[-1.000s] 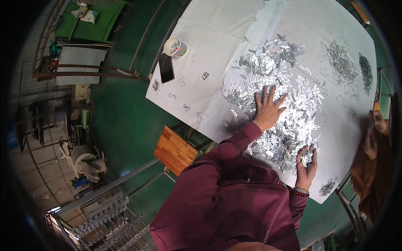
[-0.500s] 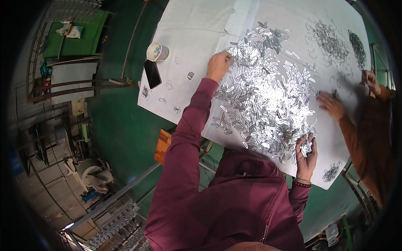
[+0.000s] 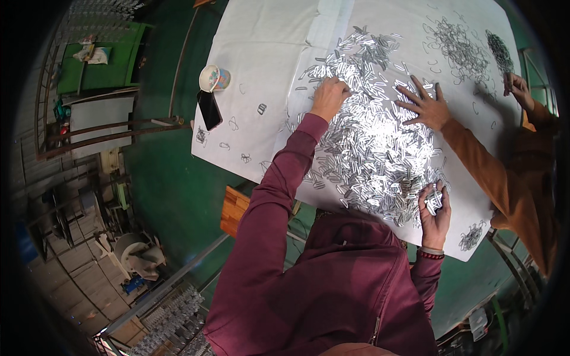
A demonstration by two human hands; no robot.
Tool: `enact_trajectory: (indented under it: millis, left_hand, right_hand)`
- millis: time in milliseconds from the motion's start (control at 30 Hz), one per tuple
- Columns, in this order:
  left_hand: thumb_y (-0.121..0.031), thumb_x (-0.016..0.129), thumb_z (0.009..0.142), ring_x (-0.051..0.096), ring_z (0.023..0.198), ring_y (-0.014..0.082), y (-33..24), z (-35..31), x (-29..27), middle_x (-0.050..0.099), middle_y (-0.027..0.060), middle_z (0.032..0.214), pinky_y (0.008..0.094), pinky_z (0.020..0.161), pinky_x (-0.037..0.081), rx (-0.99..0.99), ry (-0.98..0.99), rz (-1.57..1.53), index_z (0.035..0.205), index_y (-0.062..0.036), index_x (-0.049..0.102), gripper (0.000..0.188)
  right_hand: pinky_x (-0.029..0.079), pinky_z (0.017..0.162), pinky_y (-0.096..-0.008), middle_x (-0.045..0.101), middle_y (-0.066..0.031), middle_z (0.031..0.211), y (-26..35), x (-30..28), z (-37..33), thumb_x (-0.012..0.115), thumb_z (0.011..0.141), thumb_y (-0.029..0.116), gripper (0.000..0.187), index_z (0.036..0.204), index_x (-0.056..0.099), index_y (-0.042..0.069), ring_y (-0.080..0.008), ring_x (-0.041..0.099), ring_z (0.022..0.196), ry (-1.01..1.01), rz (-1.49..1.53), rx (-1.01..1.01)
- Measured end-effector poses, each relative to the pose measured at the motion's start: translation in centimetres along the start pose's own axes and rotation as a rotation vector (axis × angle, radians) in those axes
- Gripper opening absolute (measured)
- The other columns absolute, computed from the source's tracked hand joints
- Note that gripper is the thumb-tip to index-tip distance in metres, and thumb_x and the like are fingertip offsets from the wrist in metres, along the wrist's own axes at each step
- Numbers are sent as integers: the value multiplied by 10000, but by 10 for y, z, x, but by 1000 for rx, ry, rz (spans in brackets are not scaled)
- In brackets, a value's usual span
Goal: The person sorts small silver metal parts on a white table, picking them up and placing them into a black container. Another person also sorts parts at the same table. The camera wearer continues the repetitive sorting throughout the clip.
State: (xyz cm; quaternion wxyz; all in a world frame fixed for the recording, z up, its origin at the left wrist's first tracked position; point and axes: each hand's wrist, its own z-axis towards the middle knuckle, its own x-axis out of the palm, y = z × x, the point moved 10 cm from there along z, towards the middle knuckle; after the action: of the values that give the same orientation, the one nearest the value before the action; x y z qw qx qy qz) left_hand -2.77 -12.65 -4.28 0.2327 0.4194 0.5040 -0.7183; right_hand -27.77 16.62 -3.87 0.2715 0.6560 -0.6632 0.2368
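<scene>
A wide pile of small shiny metal slotted pieces (image 3: 380, 148), oblong and looking like slider buckles, covers the middle of the white-covered table (image 3: 255, 41). My left hand (image 3: 332, 98) reaches over the pile's upper left part. Its fingers are bent together with the tips down; what they pinch, if anything, is hidden. At the pile's near right edge my right hand (image 3: 436, 222) is turned palm up, its fingers curled round several metal slotted pieces (image 3: 434, 202). A co-worker's spread hand (image 3: 424, 110) lies over the pile's right side, apart from mine.
The co-worker's other hand (image 3: 518, 89) is by a dark bunch of wire hooks (image 3: 500, 52) at the far right. Loose wire hooks (image 3: 457, 50) lie beside it. A small heap of hooks (image 3: 472, 236) sits at the near right corner. Leftward stand a cup (image 3: 214, 78) and a phone (image 3: 209, 110).
My left hand has moved right and slightly nearer, further over the pile. The co-worker's hand has come left onto the pile with fingers spread. My right hand keeps its metal pieces.
</scene>
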Motion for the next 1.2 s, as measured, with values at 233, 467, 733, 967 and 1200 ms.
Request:
enact_trajectory:
  millis: [233,467,733,967,1200]
  left_hand:
    - [-174,676,770,639,775,310,20,-32,-7,669,161,795,380,719,487,-271,270,-156,870,-23,697,182]
    - [-158,675,772,664,755,290,18,-27,-1,689,141,792,360,703,506,-202,316,-117,869,-33,714,163]
    - [-146,721,725,590,838,315,9,-12,5,625,124,852,423,716,479,-184,-16,32,870,-51,695,175]
    - [-112,692,749,529,943,304,-16,-19,7,589,114,937,419,772,468,-48,-70,111,896,-60,673,157]
    - [-70,678,763,592,809,273,-1,-20,9,619,134,904,363,671,494,-188,-3,-56,853,-13,637,114]
  right_hand:
    - [494,904,-430,570,-187,1046,6,-14,1,481,964,189,256,1132,551,9,-270,565,1003,-21,49,-16]
    - [502,888,-419,566,-186,1016,-4,-7,-1,477,967,204,258,1125,554,15,-284,564,965,-13,-7,6]
    - [499,891,-417,570,-185,1041,3,-10,-1,471,968,198,260,1119,553,3,-272,565,991,-10,35,-11]
    - [505,881,-420,573,-188,1025,-5,-6,0,462,972,200,250,1105,553,8,-276,568,983,20,25,8]
    - [499,881,-431,573,-197,1005,-15,8,-3,475,967,203,257,1119,540,7,-292,564,965,30,-1,17]
